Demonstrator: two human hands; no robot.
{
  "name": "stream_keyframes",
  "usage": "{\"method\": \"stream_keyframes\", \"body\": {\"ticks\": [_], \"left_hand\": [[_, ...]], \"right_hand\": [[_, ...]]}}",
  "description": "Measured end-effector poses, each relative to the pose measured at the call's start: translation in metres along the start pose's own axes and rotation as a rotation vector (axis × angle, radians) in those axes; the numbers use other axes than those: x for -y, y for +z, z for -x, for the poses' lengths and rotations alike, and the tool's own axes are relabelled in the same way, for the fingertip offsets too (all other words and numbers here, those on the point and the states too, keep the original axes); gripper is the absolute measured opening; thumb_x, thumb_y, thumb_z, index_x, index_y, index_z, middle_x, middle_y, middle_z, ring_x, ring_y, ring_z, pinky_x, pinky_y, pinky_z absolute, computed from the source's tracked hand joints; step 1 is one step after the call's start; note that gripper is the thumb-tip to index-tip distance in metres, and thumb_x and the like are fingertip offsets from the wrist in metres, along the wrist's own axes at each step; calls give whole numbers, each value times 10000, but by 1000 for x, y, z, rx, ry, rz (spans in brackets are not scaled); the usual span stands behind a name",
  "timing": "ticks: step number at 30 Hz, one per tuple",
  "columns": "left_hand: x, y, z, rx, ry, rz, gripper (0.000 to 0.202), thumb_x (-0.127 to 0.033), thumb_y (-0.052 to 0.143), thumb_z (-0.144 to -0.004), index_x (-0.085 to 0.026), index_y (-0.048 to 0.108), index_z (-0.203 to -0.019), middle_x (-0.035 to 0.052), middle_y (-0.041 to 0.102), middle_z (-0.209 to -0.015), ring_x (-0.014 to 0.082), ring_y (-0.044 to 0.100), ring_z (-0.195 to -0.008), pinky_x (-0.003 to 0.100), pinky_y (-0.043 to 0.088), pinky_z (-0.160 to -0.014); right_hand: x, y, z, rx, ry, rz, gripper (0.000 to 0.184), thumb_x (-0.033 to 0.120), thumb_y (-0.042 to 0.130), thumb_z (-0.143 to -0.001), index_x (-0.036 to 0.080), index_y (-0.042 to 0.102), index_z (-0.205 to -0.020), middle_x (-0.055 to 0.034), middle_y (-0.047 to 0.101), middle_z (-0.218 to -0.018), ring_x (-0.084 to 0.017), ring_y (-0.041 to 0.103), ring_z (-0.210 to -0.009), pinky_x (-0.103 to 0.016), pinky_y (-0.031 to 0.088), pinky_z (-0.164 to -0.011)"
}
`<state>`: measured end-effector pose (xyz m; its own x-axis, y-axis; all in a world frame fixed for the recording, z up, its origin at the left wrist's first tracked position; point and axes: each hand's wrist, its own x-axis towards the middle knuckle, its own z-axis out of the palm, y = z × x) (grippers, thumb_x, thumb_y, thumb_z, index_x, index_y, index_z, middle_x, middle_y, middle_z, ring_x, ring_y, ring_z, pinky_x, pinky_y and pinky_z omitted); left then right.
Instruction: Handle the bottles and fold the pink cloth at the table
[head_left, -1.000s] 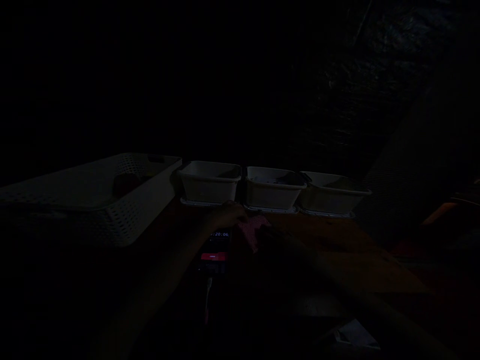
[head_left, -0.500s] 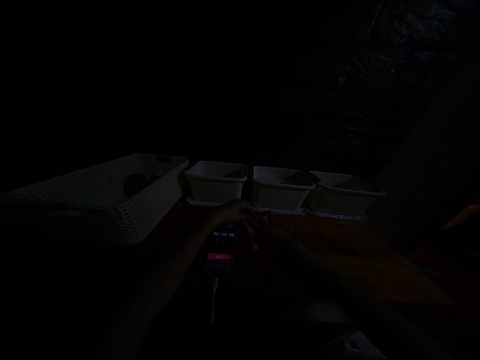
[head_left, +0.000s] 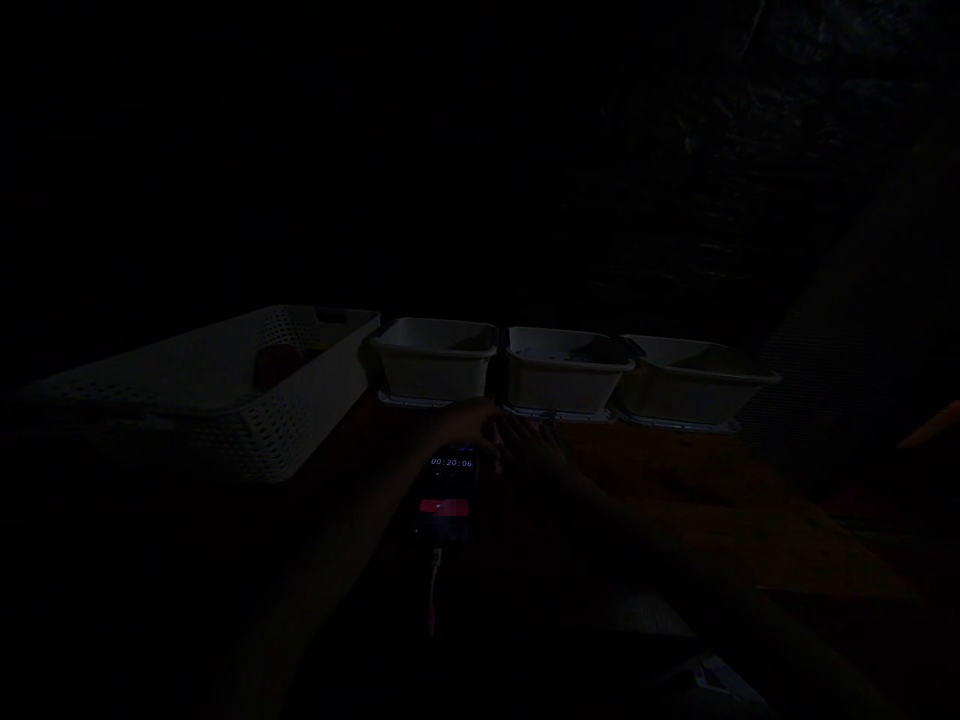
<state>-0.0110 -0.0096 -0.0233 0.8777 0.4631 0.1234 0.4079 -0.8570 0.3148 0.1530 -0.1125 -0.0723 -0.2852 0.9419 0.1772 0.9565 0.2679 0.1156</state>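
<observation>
The scene is very dark. My left hand (head_left: pixel 474 424) reaches in just beyond a lit phone (head_left: pixel 444 505), its fingers bent against a small pinkish thing (head_left: pixel 495 452) too dim to name. Beside it my right hand (head_left: pixel 534 448) lies low over the tabletop, palm down, fingers stretched out and slightly apart. The two hands nearly meet, and whether they touch is unclear. The phone shows timer digits and a red bar, and a white cable (head_left: pixel 435 585) runs from its near end.
A white perforated basket (head_left: pixel 315 425) stands at left with a dark reddish item (head_left: pixel 276 366) inside. Three pale tubs, left (head_left: pixel 435 378), middle (head_left: pixel 566 388) and right (head_left: pixel 686 398), line the back of the wooden table (head_left: pixel 750 510). Part of another person's arm (head_left: pixel 928 428) shows at far right.
My right hand has shifted slightly left and its fingers look flatter and more spread. The left hand stays nearly in place. The whole view has shifted slightly.
</observation>
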Motion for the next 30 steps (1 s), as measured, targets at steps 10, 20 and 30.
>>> {"method": "stream_keyframes", "body": {"ticks": [10,20,30], "left_hand": [[-5,0,1,46,-31,-12,757,-431,803,-604,-183,550,-1273,114,629,-1231,256,592,-1103,302,437,-905],[-4,4,3,92,-63,1,794,-455,822,-561,-234,541,-1271,69,657,-1195,246,609,-1078,281,433,-868],[-12,-1,7,141,-116,-94,882,-537,757,-629,-284,409,-1398,79,521,-1393,286,500,-1253,362,389,-1005]], "right_hand": [[3,1,3,-55,1,26,565,377,407,-953,197,297,-1477,-169,290,-1516,-328,266,-1398,-572,265,-1062],[0,5,11,-115,-78,59,577,420,425,-951,171,321,-1460,-195,291,-1505,-365,247,-1391,-612,274,-1035],[-21,7,22,-119,-8,-9,528,448,356,-973,213,364,-1446,-126,320,-1514,-295,290,-1404,-576,205,-1114]]}}
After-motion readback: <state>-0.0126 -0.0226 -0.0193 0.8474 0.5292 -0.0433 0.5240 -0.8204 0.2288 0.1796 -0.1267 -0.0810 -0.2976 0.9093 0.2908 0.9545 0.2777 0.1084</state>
